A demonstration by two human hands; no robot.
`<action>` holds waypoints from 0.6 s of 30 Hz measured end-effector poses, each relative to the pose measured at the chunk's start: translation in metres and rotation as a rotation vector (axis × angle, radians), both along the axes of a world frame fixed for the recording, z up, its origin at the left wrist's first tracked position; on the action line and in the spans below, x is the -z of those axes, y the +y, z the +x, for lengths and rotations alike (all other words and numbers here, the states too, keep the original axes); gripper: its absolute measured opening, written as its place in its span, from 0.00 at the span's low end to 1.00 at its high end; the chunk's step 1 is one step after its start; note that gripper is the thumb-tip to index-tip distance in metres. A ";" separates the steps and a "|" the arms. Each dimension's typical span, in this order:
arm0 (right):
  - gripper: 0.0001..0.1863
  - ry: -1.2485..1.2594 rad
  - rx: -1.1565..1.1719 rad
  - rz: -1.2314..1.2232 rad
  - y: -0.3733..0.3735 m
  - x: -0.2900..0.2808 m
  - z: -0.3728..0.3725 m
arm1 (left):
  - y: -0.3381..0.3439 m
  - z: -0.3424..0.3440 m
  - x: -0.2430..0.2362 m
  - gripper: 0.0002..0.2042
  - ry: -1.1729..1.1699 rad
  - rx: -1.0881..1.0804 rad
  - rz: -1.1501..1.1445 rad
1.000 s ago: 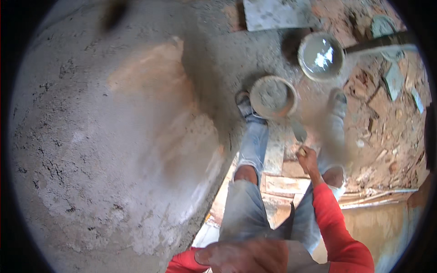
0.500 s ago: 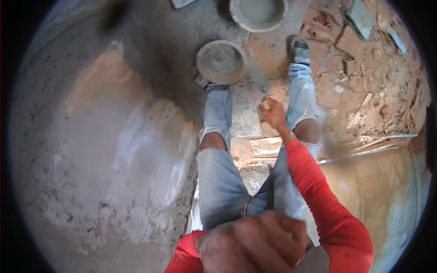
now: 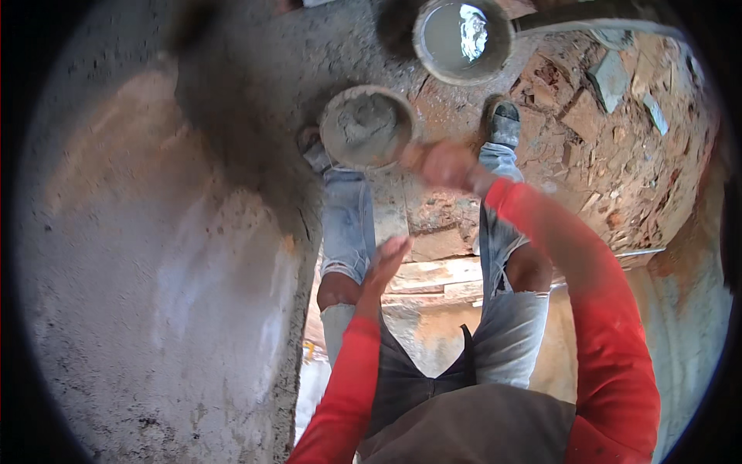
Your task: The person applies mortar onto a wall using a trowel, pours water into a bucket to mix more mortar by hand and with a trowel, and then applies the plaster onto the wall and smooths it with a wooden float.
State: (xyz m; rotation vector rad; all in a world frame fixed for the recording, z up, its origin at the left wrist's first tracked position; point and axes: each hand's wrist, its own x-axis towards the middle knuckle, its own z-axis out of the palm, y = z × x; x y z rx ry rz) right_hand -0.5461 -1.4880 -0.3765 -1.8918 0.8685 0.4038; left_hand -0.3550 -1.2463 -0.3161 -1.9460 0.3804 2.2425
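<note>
A round pan (image 3: 328, 147) of wet grey mortar (image 3: 363, 120) rests on the floor by my left foot. My right hand (image 3: 447, 165), smeared by motion, is closed at the pan's right rim. It grips a trowel, whose blade showed clearly half a second ago; now the blade is blurred and hard to make out. Beside my left knee my left hand (image 3: 388, 261) hangs in the air, fingers stretched and holding nothing.
Farther off stands a second round pan (image 3: 420, 40) of greyish water with a bright reflection. Broken rubble (image 3: 595, 147) covers the floor at the right, with pale slabs (image 3: 609, 80). A partly plastered wall (image 3: 193, 301) rises along my left.
My left hand has gone from close below the camera out to my left knee. My right hand has moved left and forward with the trowel, up to the mortar pan.
</note>
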 end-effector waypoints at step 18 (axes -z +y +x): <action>0.20 0.280 0.643 0.052 0.053 -0.013 -0.111 | -0.040 -0.070 0.225 0.47 -0.389 -1.813 0.241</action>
